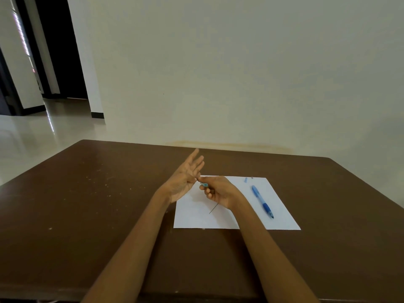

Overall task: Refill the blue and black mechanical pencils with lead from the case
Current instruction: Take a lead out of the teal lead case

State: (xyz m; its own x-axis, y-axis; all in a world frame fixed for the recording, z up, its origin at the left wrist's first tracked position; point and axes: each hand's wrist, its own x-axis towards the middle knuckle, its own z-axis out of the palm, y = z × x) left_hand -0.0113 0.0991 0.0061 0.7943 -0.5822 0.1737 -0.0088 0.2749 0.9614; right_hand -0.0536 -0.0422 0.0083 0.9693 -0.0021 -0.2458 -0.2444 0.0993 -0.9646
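Observation:
My right hand (218, 190) is closed around a small teal-tipped lead case (204, 184), its end pointing at my left palm. My left hand (185, 178) is held palm up, fingers spread and angled upward, just touching the case's tip. A thin dark lead (213, 208) lies on the white sheet of paper (196, 217) below my right wrist. The blue mechanical pencil (262, 201) lies diagonally on the right half of the paper. Its small blue cap (246, 179) and a tiny eraser piece (252, 177) rest near the paper's far edge. No black pencil is in view.
The brown table (98, 204) stands against a pale wall; its far edge runs close behind my hands. Small light specks dot its left side. A tiled floor and a doorway (54, 62) lie to the left.

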